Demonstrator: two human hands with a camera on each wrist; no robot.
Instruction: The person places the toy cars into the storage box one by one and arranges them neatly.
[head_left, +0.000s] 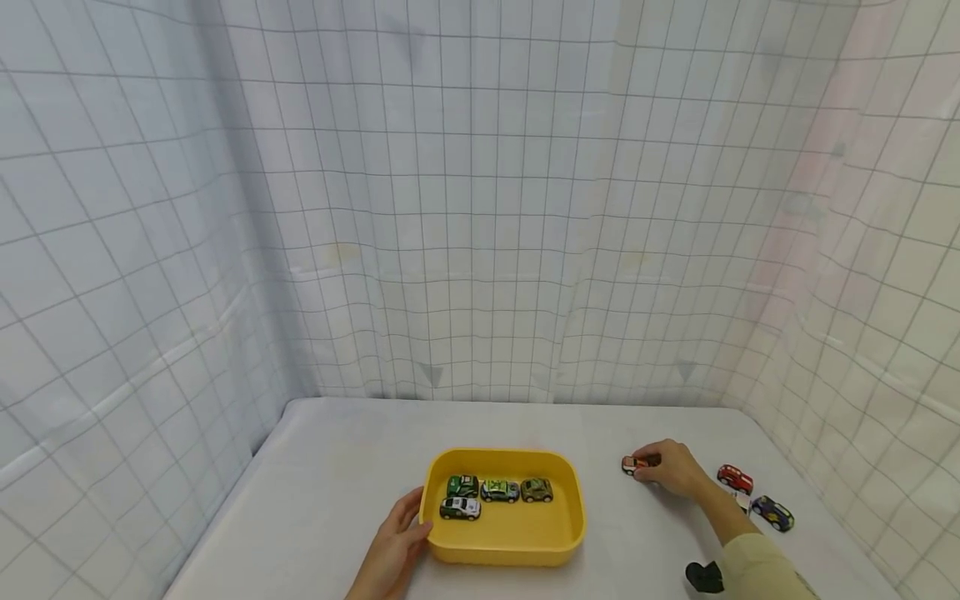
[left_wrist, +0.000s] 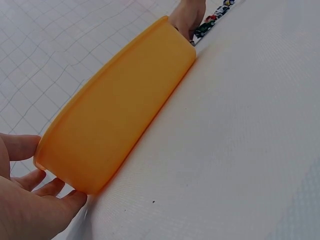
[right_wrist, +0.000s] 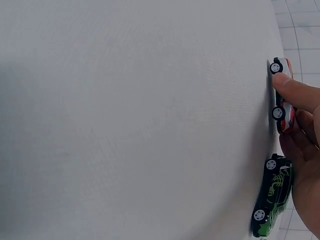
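Observation:
My left hand grips the left end of a yellow plastic bin, thumb at the rim and fingers against the outer wall, as the left wrist view also shows. Inside the bin stand several toy cars: a green one, a white-and-black one, a lime-patterned one and a camouflage one. Off to the right, my right hand pinches a white-and-red toy car between thumb and fingers, at the table surface. Close by that hand is a black-and-green toy car.
More toy cars stand at the right, beyond my right forearm: a red one, a dark blue one and a white one partly hidden. A black object lies by the right sleeve. Gridded white curtains enclose the white table.

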